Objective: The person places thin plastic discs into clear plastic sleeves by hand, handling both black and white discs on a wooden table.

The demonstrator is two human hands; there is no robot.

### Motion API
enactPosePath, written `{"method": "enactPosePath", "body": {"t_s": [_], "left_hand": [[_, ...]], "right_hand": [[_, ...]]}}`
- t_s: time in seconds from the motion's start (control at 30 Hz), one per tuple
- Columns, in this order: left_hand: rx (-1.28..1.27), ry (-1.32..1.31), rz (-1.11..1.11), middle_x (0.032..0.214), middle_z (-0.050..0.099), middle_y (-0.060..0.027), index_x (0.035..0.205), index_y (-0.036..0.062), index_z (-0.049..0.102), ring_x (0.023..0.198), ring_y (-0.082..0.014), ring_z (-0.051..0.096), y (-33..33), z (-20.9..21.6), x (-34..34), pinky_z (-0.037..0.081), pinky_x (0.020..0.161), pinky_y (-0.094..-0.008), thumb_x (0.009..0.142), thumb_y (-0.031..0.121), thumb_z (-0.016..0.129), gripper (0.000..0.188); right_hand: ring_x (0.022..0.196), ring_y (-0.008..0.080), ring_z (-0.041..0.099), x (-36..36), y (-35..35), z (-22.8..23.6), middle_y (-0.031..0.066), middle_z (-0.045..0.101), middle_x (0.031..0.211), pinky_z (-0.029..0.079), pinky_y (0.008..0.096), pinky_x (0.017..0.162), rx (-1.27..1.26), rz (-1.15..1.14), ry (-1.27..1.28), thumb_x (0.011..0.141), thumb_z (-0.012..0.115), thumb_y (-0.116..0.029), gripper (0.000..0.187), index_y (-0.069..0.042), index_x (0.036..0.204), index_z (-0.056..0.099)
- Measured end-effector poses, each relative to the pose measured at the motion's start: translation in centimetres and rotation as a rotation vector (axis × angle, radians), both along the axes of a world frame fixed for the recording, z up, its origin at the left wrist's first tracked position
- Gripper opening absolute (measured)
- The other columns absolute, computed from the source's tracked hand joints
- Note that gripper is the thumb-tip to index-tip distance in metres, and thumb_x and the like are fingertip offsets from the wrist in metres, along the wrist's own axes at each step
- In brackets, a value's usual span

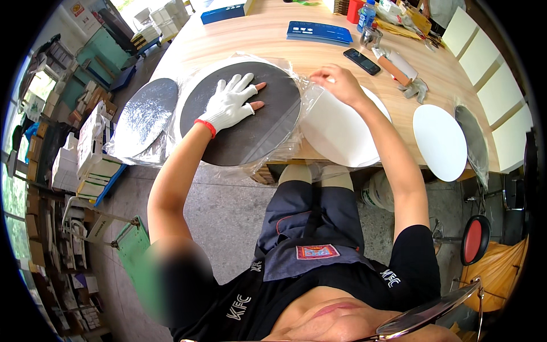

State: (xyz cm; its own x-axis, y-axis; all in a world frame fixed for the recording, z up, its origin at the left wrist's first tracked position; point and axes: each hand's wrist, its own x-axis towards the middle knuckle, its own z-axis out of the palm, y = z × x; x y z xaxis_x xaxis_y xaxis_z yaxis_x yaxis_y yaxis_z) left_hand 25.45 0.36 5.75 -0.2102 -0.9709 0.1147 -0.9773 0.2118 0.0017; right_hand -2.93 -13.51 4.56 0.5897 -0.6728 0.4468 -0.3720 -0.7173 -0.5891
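Observation:
A round dark grey disc (pixel 256 128) lies at the table's front edge, with crinkled clear plastic film around its rim. My left hand (pixel 231 101), in a white glove with bare thumb and forefinger tips, rests flat on it with fingers spread. Bare and raised, my right hand (pixel 342 84) pinches the clear plastic film (pixel 309 94) just right of the dark disc. Beneath that hand is a white round disc (pixel 342 128), partly covered by film. To the left, a film-wrapped disc (pixel 149 117) with a shiny, wrinkled surface overhangs the edge.
On the right are another white disc (pixel 440 142) and a grey wrapped disc (pixel 472 134). Farther back lie a phone (pixel 362 61), a roll (pixel 397 65), a grey glove (pixel 416 89), blue booklets (pixel 319 33) and a bottle (pixel 366 16). A green-decked trolley (pixel 134 251) stands left.

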Motion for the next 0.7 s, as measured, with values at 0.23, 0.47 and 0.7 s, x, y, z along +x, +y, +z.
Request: {"method": "enactPosePath", "body": {"t_s": [0.23,0.47,0.7], "left_hand": [[-0.021,0.010,-0.023,0.157,0.033,-0.0125,0.145,0.0266,0.048,0.146,-0.0371,0.026,-0.3,0.0,-0.1,0.017,0.119,-0.0531,0.097,0.049,0.051,0.053],[-0.062,-0.044,-0.002,0.155,0.035,-0.0098,0.145,0.0276,0.048,0.142,-0.0322,0.030,-0.3,-0.6,0.0,0.023,0.117,-0.0469,0.097,0.053,0.047,0.054],[-0.078,-0.034,-0.015,0.155,0.035,-0.0105,0.145,0.0265,0.047,0.143,-0.0321,0.029,-0.5,-0.9,0.1,0.022,0.118,-0.0485,0.097,0.052,0.048,0.054]], "right_hand": [[0.082,0.0239,0.069,0.5,0.0,-0.2,0.0099,0.072,0.082,0.052,0.0357,0.078,-0.042,-0.144,0.292,0.082,0.071,-0.027,0.022,-0.007,0.091,0.073],[0.084,0.0267,0.069,0.6,-0.8,-1.7,0.0098,0.072,0.082,0.051,0.0372,0.076,0.015,-0.162,0.279,0.085,0.068,-0.027,0.020,-0.008,0.092,0.070],[0.080,0.0292,0.065,1.2,0.0,-2.3,0.0114,0.066,0.087,0.048,0.0410,0.072,-0.310,-0.167,-0.091,0.092,0.062,-0.016,0.014,-0.003,0.089,0.056]]}}
